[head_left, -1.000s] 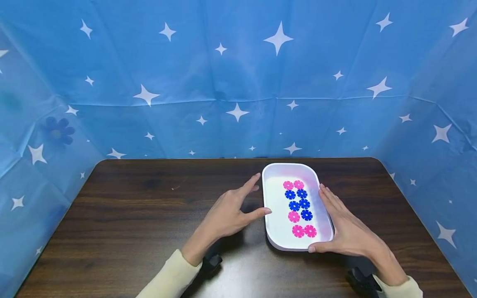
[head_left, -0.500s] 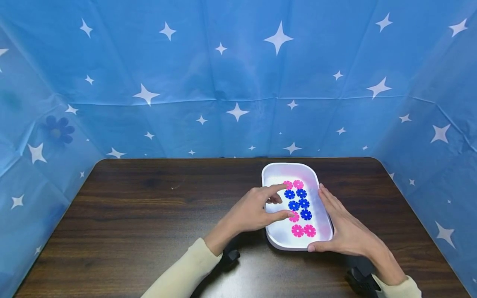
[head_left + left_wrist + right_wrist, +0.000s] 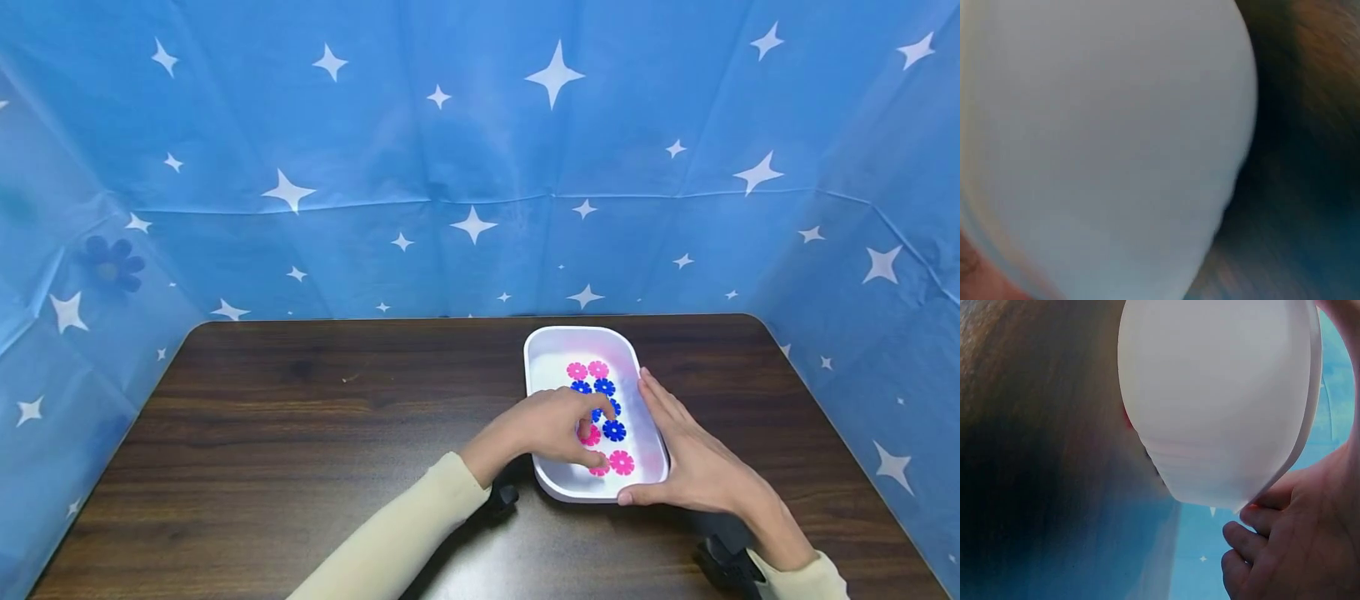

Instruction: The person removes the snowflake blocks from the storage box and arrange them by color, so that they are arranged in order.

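Note:
A white rectangular tray (image 3: 551, 354) with rounded corners stands right of centre on the dark wooden table. Small flower-shaped pieces lie in it in two rough columns, several pink (image 3: 621, 462) and several blue (image 3: 614, 430). Over the tray, my left hand (image 3: 555, 423) has thumb and index finger spread apart, the thumb tip overlapping a pink piece and the index tip a blue one. My right hand (image 3: 697, 458) holds the tray's right side, thumb at the near corner and fingers along the wall. In the left wrist view, the tray's outer wall (image 3: 1116, 125) hides most of the hand.
The brown wooden table (image 3: 300, 467) extends left of the tray. Blue cloth (image 3: 480, 150) printed with white stars rises behind the table and along both sides. Black wrist devices show beneath both sleeves.
My left hand has come from outside the tray's left edge to over the flower pieces, moving right and then nearer. My right hand and the tray stay in place.

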### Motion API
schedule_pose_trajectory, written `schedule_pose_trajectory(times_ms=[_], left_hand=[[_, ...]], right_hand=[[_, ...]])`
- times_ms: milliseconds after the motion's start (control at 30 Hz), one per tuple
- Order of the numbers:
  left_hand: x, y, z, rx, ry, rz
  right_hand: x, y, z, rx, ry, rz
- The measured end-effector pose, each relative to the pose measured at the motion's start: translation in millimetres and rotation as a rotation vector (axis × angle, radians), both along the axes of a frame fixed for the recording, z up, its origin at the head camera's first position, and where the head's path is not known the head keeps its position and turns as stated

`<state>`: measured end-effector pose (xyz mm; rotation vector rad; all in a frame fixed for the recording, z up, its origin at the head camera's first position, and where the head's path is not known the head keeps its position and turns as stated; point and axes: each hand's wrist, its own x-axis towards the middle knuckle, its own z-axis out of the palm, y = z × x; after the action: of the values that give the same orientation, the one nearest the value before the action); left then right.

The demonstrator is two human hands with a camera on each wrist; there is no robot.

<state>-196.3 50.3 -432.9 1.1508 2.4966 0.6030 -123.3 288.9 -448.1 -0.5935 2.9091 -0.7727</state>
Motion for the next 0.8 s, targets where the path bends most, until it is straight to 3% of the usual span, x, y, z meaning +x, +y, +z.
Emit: schedule_pose_trajectory(times_ms=[233,367,567,800], left_hand=[[-1.3,27,-8.0,-0.032,-0.085,-0.019],[-0.3,38,-17.9,-0.034,-0.094,-0.024],[0.4,43,-24.5,-0.049,-0.124,0.028],[0.6,45,-23.8,-0.037,-0.137,0.004]], right_hand=[[0.2,1,0.0,-0.009,-0.002,0.008],[-0.1,1,-1.5,-0.008,0.001,0.017],[-0.7,0,-1.1,-0.006,0.008,0.018],[0.5,2,-0.9,-0.014,-0.003,0.003]])
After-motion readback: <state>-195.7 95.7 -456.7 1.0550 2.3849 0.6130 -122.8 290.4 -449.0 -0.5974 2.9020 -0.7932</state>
